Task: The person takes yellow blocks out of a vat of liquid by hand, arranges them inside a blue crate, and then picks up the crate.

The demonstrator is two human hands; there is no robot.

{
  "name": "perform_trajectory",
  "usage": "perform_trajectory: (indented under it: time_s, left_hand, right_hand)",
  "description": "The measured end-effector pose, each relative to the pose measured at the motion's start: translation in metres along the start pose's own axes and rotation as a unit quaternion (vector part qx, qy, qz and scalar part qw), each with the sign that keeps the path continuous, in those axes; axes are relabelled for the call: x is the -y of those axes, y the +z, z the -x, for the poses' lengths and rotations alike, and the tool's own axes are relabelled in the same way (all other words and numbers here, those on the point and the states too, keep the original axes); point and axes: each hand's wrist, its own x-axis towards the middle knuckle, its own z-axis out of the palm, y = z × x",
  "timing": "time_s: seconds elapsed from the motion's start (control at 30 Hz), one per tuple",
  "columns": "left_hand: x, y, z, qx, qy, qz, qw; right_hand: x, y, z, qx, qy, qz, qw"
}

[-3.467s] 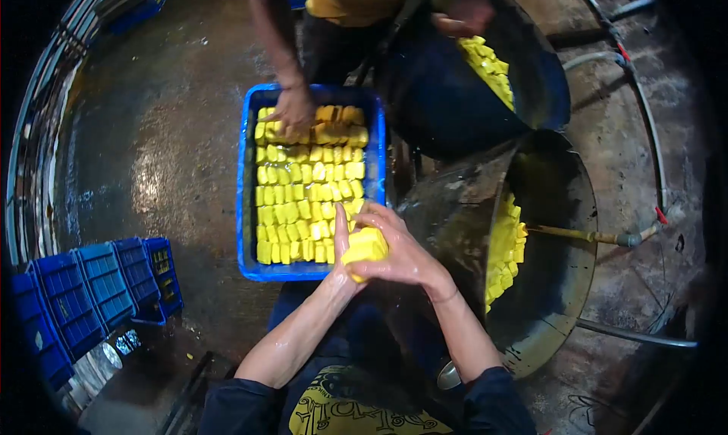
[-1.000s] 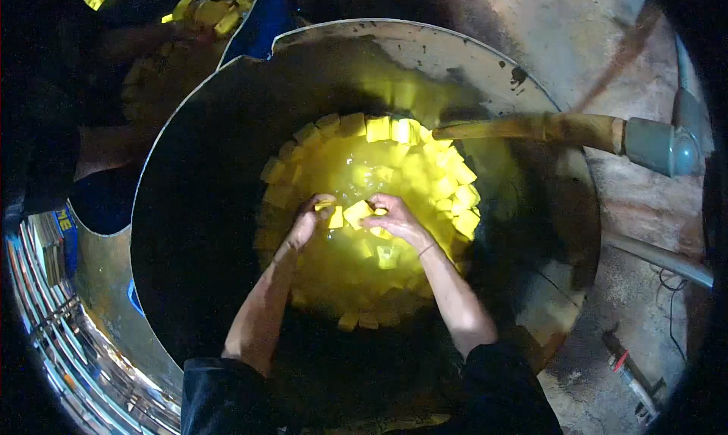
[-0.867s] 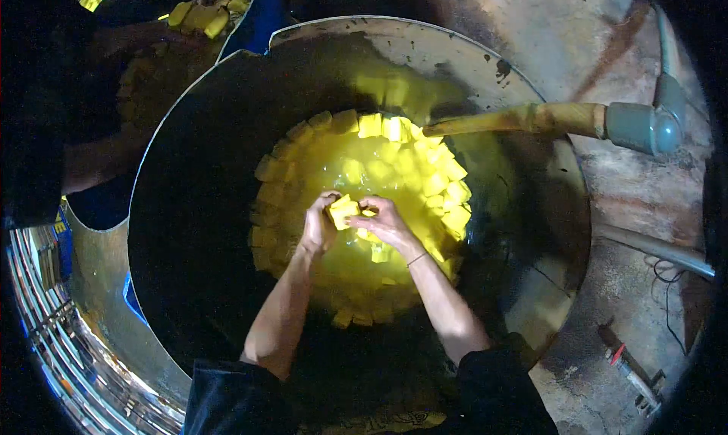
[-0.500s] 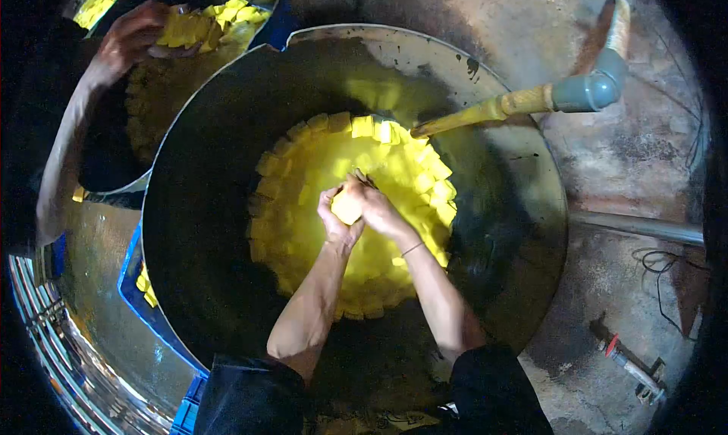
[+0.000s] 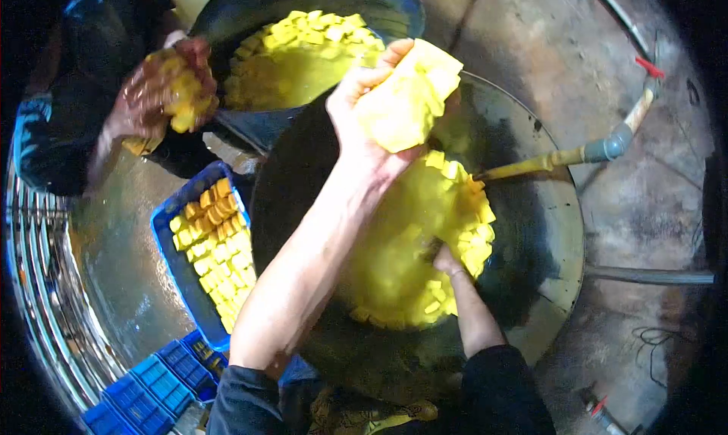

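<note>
A stack of yellow blocks (image 5: 409,105), which look like tofu, rests in my left hand (image 5: 350,115). The fingers curl round the stack, and I hold it raised over the left far side of a large dark vat (image 5: 531,238). Cloudy yellow liquid (image 5: 394,230) fills the bottom of this vat. More tofu blocks (image 5: 476,245) lie along the right side of the liquid. My right hand (image 5: 446,259) reaches down into the liquid near those blocks. Its fingers are under the surface and hidden.
Across the vat's right rim comes a bamboo pipe (image 5: 531,165) with a grey elbow (image 5: 616,142). At left, a blue crate (image 5: 173,264) holds yellow and orange blocks, with more blue crates (image 5: 152,389) below. A co-worker's blurred hands (image 5: 155,94) hold yellow pieces beside a second vat (image 5: 398,14).
My hands have parted. The left has risen up from the vat's middle with the tofu, while the right has gone down into the liquid at right. The view has shifted, showing the blue crates.
</note>
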Motion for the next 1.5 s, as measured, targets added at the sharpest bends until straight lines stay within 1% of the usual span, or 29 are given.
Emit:
perform_trajectory:
  time_s: [0.03,0.07,0.1,0.13,0.27,0.3,0.33,0.4,0.47,0.5,0.53,0.6,0.63,0.67,0.73,0.8,0.83,0.93,1.0,1.03,1.07,1.1,1.13,1.2,1.27,1.33,1.43,1.47,1.5]
  left_hand:
    - [-0.018,0.011,0.019,0.013,0.017,-0.002,1.0]
    - [-0.037,0.016,0.038,0.026,0.033,-0.003,0.999]
    - [-0.056,0.015,0.055,0.038,0.05,0.015,0.998]
    - [-0.074,0.013,0.076,0.012,0.076,-0.01,0.997]
    - [-0.135,-0.037,0.154,-0.015,0.161,-0.018,0.987]
    - [-0.147,-0.048,0.171,-0.031,0.173,0.018,0.984]
    - [-0.152,-0.06,0.191,0.041,0.173,-0.028,0.984]
    - [-0.162,-0.096,0.222,-0.083,0.194,-0.006,0.977]
    - [-0.161,-0.115,0.258,-0.206,0.182,-0.036,0.961]
    - [-0.16,-0.132,0.274,-0.204,0.171,-0.042,0.963]
    - [-0.16,-0.141,0.291,-0.19,0.156,-0.054,0.968]
    - [-0.151,-0.151,0.32,-0.196,0.149,0.034,0.969]
    - [-0.152,-0.159,0.337,-0.182,0.125,0.073,0.973]
    - [-0.154,-0.168,0.352,-0.167,0.104,0.111,0.974]
    - [-0.163,-0.181,0.373,-0.185,0.13,0.09,0.97]
    - [-0.175,-0.193,0.396,-0.268,0.134,0.165,0.94]
    - [-0.189,-0.2,0.408,-0.329,0.12,0.082,0.933]
    - [-0.227,-0.228,0.439,-0.405,0.077,0.082,0.907]
    - [-0.256,-0.257,0.451,-0.423,0.102,0.016,0.9]
    - [-0.277,-0.269,0.457,-0.459,0.097,-0.018,0.883]
    - [-0.296,-0.294,0.463,-0.446,0.123,-0.066,0.884]
    - [-0.32,-0.272,0.465,-0.454,0.09,-0.104,0.88]
    - [-0.327,-0.337,0.472,-0.461,0.103,-0.279,0.836]
    - [-0.326,-0.365,0.486,-0.454,-0.076,-0.605,0.65]
    - [-0.314,-0.385,0.487,-0.428,-0.266,-0.678,0.534]
    - [-0.305,-0.371,0.485,-0.44,-0.247,-0.701,0.505]
    - [-0.313,-0.36,0.472,-0.447,-0.359,-0.651,0.497]
    - [-0.311,-0.346,0.463,-0.477,-0.343,-0.665,0.462]
    - [-0.307,-0.376,0.463,-0.475,-0.328,-0.702,0.417]
  right_hand:
    - [0.014,-0.019,-0.001,0.001,-0.009,0.009,1.0]
    - [0.026,-0.04,0.004,0.051,0.093,-0.299,0.948]
    - [0.054,-0.077,0.014,0.099,0.188,-0.573,0.791]
    - [0.127,-0.159,0.023,0.115,0.117,-0.586,0.793]
    - [0.254,-0.24,0.009,0.18,-0.016,-0.463,0.868]
    - [0.297,-0.254,0.016,0.147,-0.095,-0.502,0.847]
    - [0.339,-0.265,0.023,0.117,-0.173,-0.538,0.817]
    - [0.414,-0.282,0.035,0.064,-0.232,-0.42,0.875]
    - [0.481,-0.277,0.046,0.001,-0.229,-0.386,0.894]
    - [0.507,-0.274,0.047,-0.017,-0.247,-0.34,0.907]
    - [0.529,-0.269,0.046,0.031,-0.209,-0.311,0.927]
    - [0.546,-0.227,0.029,-0.031,-0.268,-0.117,0.956]
    - [0.565,-0.215,0.026,-0.065,-0.201,-0.057,0.976]
    - [0.574,-0.202,0.021,-0.095,-0.215,0.002,0.972]
    - [0.586,-0.169,0.012,-0.056,-0.214,-0.013,0.975]
    - [0.581,-0.114,-0.009,0.147,-0.196,-0.162,0.956]
    - [0.582,-0.094,-0.026,0.214,-0.193,-0.219,0.932]
    - [0.612,-0.052,-0.062,0.332,-0.032,-0.354,0.874]
    - [0.641,-0.036,-0.082,0.367,0.049,-0.382,0.847]
    - [0.651,-0.015,-0.09,0.349,0.044,-0.446,0.823]
    - [0.651,0.013,-0.104,0.302,0.04,-0.39,0.869]
    - [0.668,0.024,-0.106,0.251,0.063,-0.272,0.927]
    - [0.686,0.036,-0.105,0.194,0.085,-0.15,0.966]
    - [0.669,0.138,-0.106,0.141,0.13,-0.031,0.981]
    - [0.66,0.182,-0.087,0.121,0.161,-0.029,0.979]
    - [0.652,0.169,-0.087,0.124,0.173,-0.018,0.977]
    - [0.589,0.142,-0.109,0.274,0.015,-0.319,0.907]
    - [0.573,0.133,-0.107,0.267,0.023,-0.365,0.891]
    - [0.568,0.099,-0.098,0.261,-0.012,-0.354,0.898]
